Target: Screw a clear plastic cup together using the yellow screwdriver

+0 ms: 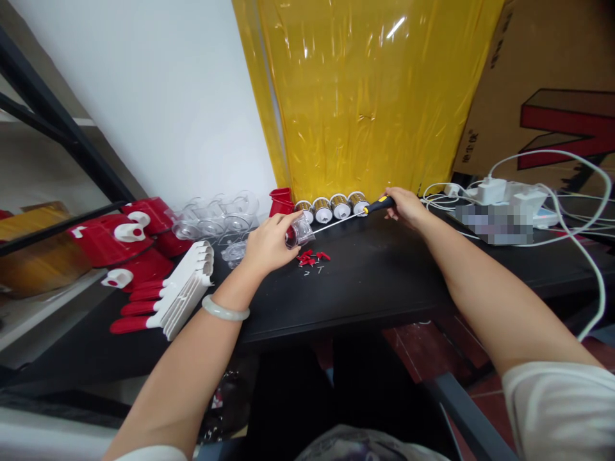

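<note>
Our left hand (269,246) has its fingers wrapped around a small clear plastic cup with a red insert (298,232), just above the black worktop (375,282). Our right hand (406,206) grips a yellow-and-black-handled screwdriver (358,214), whose tip could slip and jab our fingers or scatter the small red plastic bits (311,257).

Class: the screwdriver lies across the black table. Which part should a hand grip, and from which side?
Grip the screwdriver by its thick black-and-yellow handle, coming from the right, where the right hand holds it. The thin shaft points left toward the clear piece in the left hand.
</note>
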Motion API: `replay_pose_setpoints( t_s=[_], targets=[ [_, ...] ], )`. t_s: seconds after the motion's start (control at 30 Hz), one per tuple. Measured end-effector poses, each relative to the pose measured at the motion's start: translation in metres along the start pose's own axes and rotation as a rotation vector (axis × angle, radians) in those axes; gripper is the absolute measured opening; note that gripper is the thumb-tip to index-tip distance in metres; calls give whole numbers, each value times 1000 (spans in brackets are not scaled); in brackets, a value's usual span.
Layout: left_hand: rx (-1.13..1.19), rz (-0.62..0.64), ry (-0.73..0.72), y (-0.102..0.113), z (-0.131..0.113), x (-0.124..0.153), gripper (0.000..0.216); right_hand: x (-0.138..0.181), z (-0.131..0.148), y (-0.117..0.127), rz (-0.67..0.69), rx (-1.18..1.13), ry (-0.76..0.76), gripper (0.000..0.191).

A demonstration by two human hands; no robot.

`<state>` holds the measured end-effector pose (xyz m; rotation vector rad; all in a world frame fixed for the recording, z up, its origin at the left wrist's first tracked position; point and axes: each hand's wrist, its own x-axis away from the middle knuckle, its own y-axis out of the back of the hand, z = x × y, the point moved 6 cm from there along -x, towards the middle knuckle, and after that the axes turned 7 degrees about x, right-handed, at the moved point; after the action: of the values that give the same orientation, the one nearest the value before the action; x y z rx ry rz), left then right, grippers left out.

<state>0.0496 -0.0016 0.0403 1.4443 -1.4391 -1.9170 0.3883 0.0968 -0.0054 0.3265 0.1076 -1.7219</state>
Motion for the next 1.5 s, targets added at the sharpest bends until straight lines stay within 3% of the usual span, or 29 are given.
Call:
replay_pose_setpoints(
  t_s=[0.1, 0.2, 0.37, 0.53, 0.8, 1.03, 1.23, 1.37, 1.5],
  targets=[
    [0, -4, 3, -1, 1, 0, 75, -1, -2, 0, -2, -58, -31, 16],
    [0, -7, 0, -2, 2, 0, 75, 0, -1, -1, 24, -149, -63, 11],
    [3, -1, 13, -2, 2, -1, 75, 2, 2, -2, 53, -198, -58, 17],
    [-1, -14, 2, 0, 1, -1, 76, 2, 1, -1, 51, -70, -41, 17],
    [-5, -12, 10, -1, 1, -1, 76, 3, 1, -2, 23, -24, -8, 35],
    [-1, -17, -9, 0, 1, 0, 74, 6, 3, -3, -8, -125, -74, 10],
    [-9, -17, -3, 0, 1, 0, 75, 8, 9, -4, 29, -259, -59, 17],
    [-6, -12, 6, -1, 1, -1, 75, 8, 7, -3, 29, -136, -40, 13],
    [-18, -18, 4, 0, 1, 0, 75, 7, 7, -2, 24, -6, 5, 32]
  ],
)
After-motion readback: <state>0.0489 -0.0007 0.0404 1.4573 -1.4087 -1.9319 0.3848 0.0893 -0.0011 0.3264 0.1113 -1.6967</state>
